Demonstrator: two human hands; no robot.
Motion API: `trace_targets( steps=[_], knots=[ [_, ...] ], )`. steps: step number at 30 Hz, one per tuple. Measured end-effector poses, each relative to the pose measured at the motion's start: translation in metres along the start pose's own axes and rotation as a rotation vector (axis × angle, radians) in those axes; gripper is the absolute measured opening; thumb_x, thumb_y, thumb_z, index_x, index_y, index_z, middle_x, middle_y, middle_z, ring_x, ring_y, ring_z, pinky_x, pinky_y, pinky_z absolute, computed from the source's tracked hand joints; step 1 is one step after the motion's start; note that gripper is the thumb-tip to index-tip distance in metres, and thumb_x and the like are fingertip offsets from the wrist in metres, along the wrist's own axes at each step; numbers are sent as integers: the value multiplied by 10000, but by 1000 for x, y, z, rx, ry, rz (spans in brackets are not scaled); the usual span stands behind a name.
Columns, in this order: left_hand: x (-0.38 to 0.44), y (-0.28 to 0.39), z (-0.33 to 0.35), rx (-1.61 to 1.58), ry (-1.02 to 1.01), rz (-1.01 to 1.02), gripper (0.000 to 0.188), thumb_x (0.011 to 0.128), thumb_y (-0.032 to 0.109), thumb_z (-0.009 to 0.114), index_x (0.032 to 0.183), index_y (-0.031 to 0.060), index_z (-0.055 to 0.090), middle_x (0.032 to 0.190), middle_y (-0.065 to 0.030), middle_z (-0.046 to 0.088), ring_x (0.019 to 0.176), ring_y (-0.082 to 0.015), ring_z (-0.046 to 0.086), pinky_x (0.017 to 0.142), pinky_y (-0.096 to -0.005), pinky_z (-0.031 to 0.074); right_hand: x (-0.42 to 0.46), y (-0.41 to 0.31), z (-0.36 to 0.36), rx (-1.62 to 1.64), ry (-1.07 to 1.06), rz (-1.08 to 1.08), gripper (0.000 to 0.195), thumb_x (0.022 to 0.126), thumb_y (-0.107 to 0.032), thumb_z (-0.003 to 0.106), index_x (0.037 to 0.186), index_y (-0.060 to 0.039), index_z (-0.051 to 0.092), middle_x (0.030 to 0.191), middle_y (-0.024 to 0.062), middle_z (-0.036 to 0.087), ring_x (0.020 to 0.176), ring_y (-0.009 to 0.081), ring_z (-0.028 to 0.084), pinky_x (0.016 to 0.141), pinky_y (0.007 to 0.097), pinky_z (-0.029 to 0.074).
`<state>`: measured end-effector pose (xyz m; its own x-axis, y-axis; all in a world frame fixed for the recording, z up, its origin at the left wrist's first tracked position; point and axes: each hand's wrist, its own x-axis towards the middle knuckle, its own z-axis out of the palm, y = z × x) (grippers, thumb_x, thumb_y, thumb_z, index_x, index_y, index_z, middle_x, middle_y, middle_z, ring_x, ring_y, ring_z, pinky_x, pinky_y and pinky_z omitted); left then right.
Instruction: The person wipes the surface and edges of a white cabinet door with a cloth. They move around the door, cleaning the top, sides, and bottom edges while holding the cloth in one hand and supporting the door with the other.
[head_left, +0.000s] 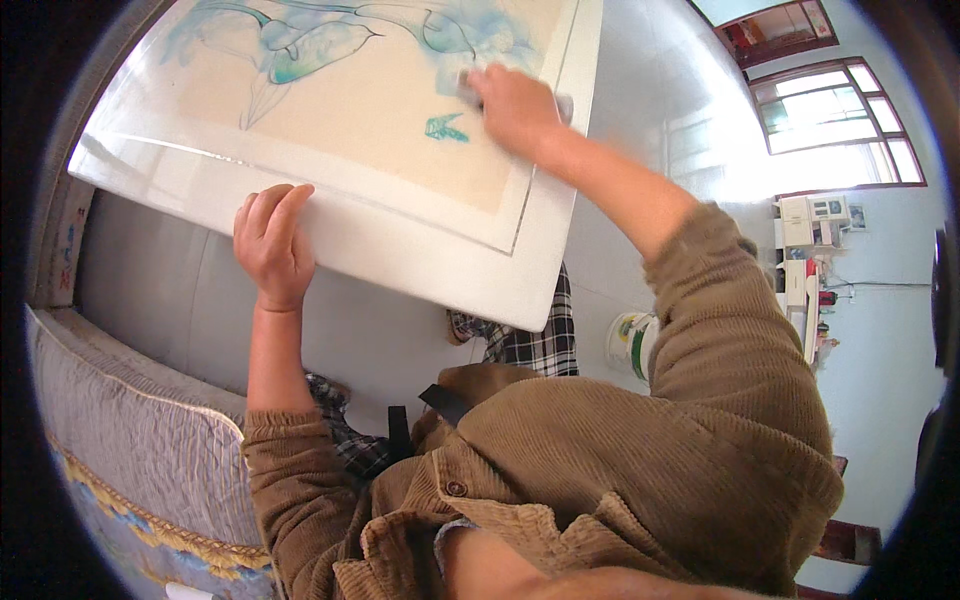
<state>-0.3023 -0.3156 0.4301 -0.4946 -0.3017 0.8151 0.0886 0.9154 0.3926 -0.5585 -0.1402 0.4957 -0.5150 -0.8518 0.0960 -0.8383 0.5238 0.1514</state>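
Note:
A white tabletop (420, 262) with rounded corners lies before me. Its beige panel (360, 127) bears blue-green flower and leaf drawings, with a dark line around the border. My left hand (274, 240) rests on the near edge, with the thumb and fingers on top. My right hand (521, 109) is over the right part of the panel, beside a small teal motif (448, 128). It grips a greyish object, blurred and mostly hidden under the palm, whose ends show at both sides of the hand.
A sofa with a grey quilted cover (150, 420) stands at the lower left. A white bucket with green marking (631, 341) is on the grey floor by my right elbow. White shelves (806, 277) and a window (836, 120) are at the right.

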Motion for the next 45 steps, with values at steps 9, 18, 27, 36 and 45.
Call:
trace_targets(
  steps=[9, 18, 27, 36, 45],
  knots=[
    [-3, -1, -6, 26, -2, -18, 323, 664, -39, 509, 933, 32, 674, 879, -98, 636, 738, -261, 577, 665, -349, 439, -27, 16, 9, -27, 124, -120, 242, 835, -72, 526, 1065, -105, 593, 902, 89, 585, 838, 275, 613, 718, 386, 526],
    [-3, -2, 0, -14, 0, -10, 331, 650, -50, 513, 926, 30, 676, 881, -101, 640, 747, -262, 582, 669, -348, 438, -14, 11, 8, -25, 104, -116, 299, 824, -74, 535, 1109, -133, 603, 931, 98, 596, 865, 309, 616, 738, 423, 515],
    [0, 0, -3, 28, -2, 8, 254, 729, -79, 542, 925, 13, 675, 864, -130, 637, 755, -281, 596, 663, -348, 474, -2, 52, 23, -23, 240, 4, 202, 854, -96, 527, 1044, -95, 598, 863, 97, 571, 797, 302, 598, 705, 413, 519],
    [-7, -7, -3, 39, -10, 11, 260, 721, -23, 523, 922, 33, 678, 873, -107, 640, 768, -274, 599, 676, -360, 461, -76, -94, 10, 552, 371, -448, 304, 753, -10, 574, 1010, -136, 675, 1052, 111, 599, 938, 282, 551, 823, 426, 434],
    [-4, -5, 0, 21, -17, -15, 283, 707, -38, 493, 914, 23, 675, 878, -115, 640, 771, -284, 596, 694, -362, 469, -62, 106, 86, 413, 586, 121, 293, 802, 2, 530, 1056, -76, 654, 1021, 117, 566, 1019, 292, 515, 924, 435, 423]
  ],
)
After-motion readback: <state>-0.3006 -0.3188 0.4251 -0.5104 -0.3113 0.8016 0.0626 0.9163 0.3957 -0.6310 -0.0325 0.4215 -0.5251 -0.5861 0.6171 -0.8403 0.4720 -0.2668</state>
